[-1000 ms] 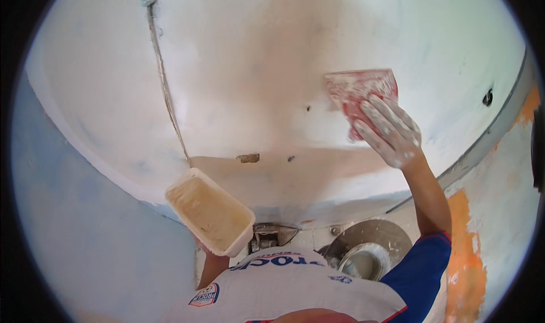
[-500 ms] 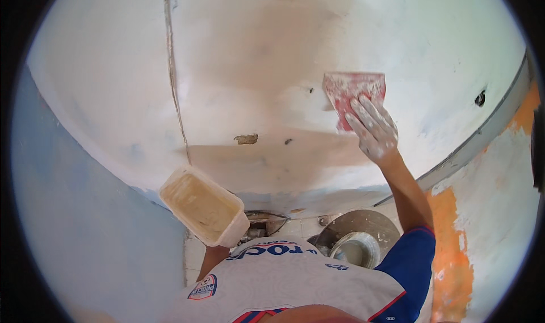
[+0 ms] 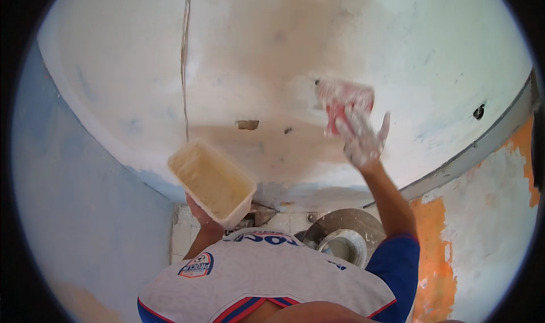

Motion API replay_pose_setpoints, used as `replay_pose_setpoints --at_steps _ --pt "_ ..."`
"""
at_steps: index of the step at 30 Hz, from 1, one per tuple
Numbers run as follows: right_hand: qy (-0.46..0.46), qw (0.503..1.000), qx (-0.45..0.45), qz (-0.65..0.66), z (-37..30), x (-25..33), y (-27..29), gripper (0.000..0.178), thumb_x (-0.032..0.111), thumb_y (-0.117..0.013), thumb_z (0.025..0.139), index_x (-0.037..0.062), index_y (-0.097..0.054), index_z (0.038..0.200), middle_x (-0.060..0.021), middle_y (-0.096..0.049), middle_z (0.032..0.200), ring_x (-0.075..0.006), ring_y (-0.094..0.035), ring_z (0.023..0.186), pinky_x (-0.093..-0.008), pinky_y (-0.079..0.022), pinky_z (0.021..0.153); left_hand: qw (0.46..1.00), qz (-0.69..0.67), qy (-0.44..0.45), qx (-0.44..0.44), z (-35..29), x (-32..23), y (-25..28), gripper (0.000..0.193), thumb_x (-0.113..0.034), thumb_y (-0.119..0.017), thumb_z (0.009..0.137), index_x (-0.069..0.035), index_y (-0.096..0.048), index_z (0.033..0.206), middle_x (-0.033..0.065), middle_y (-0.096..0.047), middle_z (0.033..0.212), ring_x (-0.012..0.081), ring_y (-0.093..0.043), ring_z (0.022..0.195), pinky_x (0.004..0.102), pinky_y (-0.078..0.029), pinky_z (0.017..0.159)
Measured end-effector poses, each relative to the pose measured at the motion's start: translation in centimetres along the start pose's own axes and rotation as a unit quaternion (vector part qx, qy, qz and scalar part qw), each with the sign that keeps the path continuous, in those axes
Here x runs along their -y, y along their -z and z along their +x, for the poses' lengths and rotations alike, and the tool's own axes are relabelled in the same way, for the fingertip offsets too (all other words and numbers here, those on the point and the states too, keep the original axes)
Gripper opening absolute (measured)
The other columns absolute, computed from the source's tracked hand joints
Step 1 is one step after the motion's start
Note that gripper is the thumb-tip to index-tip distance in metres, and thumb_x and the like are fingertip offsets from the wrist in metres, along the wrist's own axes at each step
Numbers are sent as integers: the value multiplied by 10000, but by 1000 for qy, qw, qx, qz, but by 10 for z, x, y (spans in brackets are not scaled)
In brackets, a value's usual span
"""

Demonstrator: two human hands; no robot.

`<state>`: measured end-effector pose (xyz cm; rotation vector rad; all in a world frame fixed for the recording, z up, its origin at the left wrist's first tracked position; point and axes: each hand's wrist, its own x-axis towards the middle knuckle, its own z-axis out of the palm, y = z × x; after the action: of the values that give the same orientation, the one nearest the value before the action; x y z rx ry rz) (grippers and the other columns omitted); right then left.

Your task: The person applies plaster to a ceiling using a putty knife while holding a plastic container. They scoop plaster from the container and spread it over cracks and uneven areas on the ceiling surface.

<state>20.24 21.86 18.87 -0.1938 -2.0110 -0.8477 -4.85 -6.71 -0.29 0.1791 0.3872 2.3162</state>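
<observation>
A red putty spreader (image 3: 335, 111) smeared with white lies against the pale wall, just below and right of a small dark hole. My right hand (image 3: 363, 143), coated in white filler, is closed on it, with one finger sticking out to the right. Motion blurs the spreader and fingers a little. At lower left, my left hand (image 3: 202, 214) grips a cream rectangular plastic tub (image 3: 218, 184) at its side and underside; the tub hides most of those fingers. The tub is tilted toward me, and pale paste coats its inside.
The white wall (image 3: 272, 50) has damp brownish patches, a vertical crack (image 3: 184, 56), a chipped hole (image 3: 247, 124) and an outlet hole (image 3: 479, 112). A blue wall (image 3: 85, 192) stands left, an orange-patched wall (image 3: 434, 255) right. Below are a bucket (image 3: 359, 244) and a round basin (image 3: 372, 223).
My right hand has brought the spreader left and downward along the wall. The tub in my left hand has risen closer to the wall, and the whole view has shifted slightly.
</observation>
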Motion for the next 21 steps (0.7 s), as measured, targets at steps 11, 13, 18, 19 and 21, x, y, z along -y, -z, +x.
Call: replay_pose_setpoints --at_steps 11,13,18,19,21 --pt "-57 980 -177 -71 108 -32 23 371 -46 -639 887 187 -779 1139 -47 -750 1246 -226 -709 1156 -528 -319 1204 998 40 17 39 2 -12 2 742 -680 -317 1021 -169 -404 1551 94 -545 1480 338 -572 1307 510 -497 1074" --pt "-47 992 -112 -45 85 -16 -1 332 -38 -656 875 170 -795 1094 -38 -753 1236 -205 -703 1157 -496 -351 1180 997 43 13 62 5 -14 13 735 -676 -300 1030 -174 -393 1559 84 -532 1496 328 -556 1330 505 -483 1095" --pt "-44 996 -62 49 45 2 31 307 13 -672 891 162 -770 1141 -50 -756 1217 -226 -706 1176 -482 -424 1117 1000 7 6 13 -8 -35 -9 665 -586 -375 1046 -134 -433 1530 130 -567 1459 356 -604 1260 515 -527 1026" --pt "-51 992 -108 33 63 -7 43 322 12 -667 893 157 -756 1168 -58 -755 1223 -237 -707 1176 -482 -429 1116 1000 7 5 16 -9 -40 -7 665 -586 -375 1046 -134 -433 1530 130 -567 1459 356 -604 1260 515 -527 1026" --pt "-65 979 -194 -2 104 -32 63 351 3 -652 898 148 -731 1208 -77 -752 1237 -250 -713 1167 -481 -426 1127 999 44 6 17 -12 -51 -4 654 -580 -360 1054 -135 -441 1525 125 -560 1470 331 -600 1274 506 -516 1046"
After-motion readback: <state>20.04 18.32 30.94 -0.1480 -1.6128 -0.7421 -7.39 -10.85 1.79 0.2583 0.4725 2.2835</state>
